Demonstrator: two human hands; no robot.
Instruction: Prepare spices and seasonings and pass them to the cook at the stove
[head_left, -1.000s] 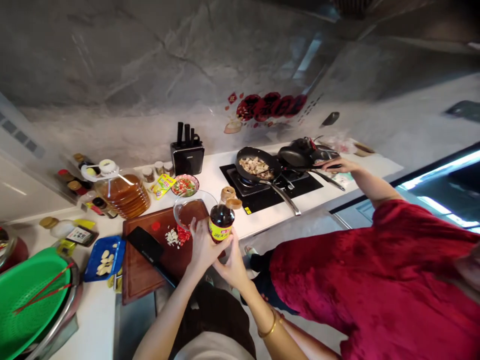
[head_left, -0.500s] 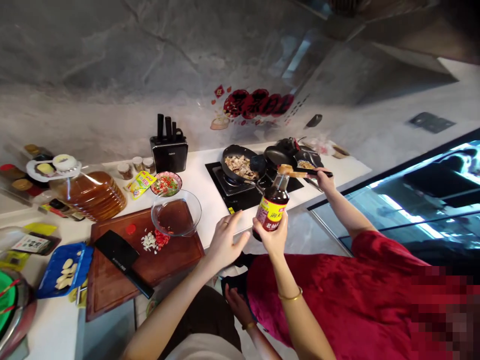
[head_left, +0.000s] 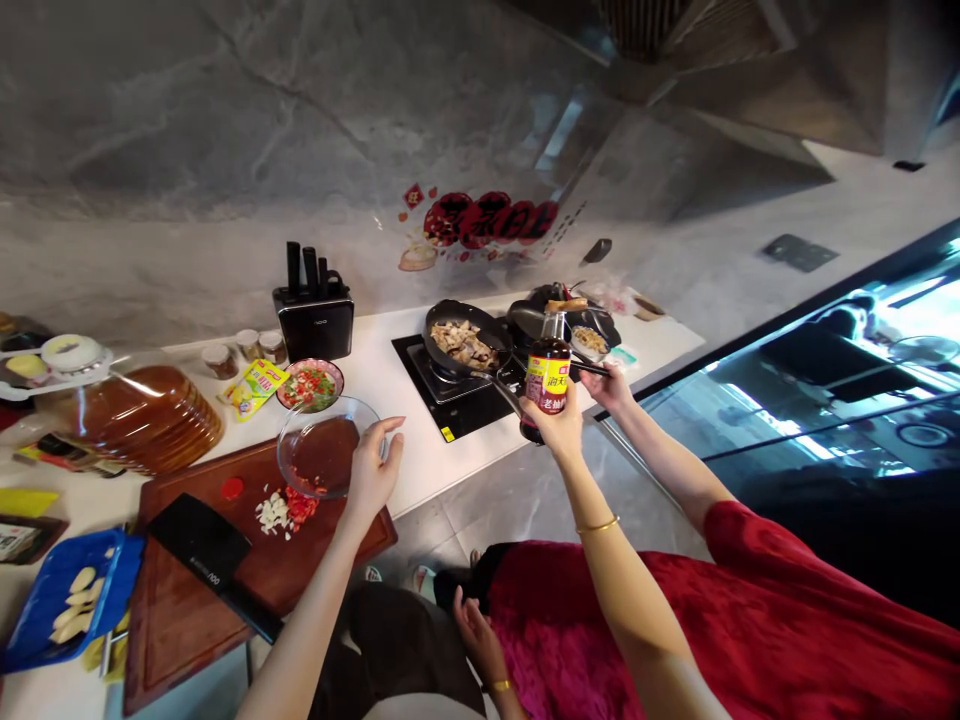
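My right hand (head_left: 559,425) is wrapped round a dark soy sauce bottle (head_left: 550,375) with a yellow and red label, held upright in front of the stove. My left hand (head_left: 377,472) has its fingers apart and holds nothing. It hovers at the right side of a clear glass bowl (head_left: 327,445); whether it touches the rim I cannot tell. Beyond the bottle, a black frying pan (head_left: 433,335) holds pieces of cooked meat (head_left: 459,343). Beside it, a co-worker's hand (head_left: 611,388) grips a black handle, partly hidden behind my bottle.
A black cleaver (head_left: 199,540), chopped garlic (head_left: 274,512) and red pepper (head_left: 301,508) lie on the wooden board (head_left: 172,640). Behind stand a knife block (head_left: 315,322), a plate of chopped peppers (head_left: 311,385) and an oil jug (head_left: 157,415). The co-worker's red garment (head_left: 675,610) is close at right.
My left hand has moved left, away from the bottle to the glass bowl. My right hand has carried the bottle slightly toward the stove. The view has shifted right.
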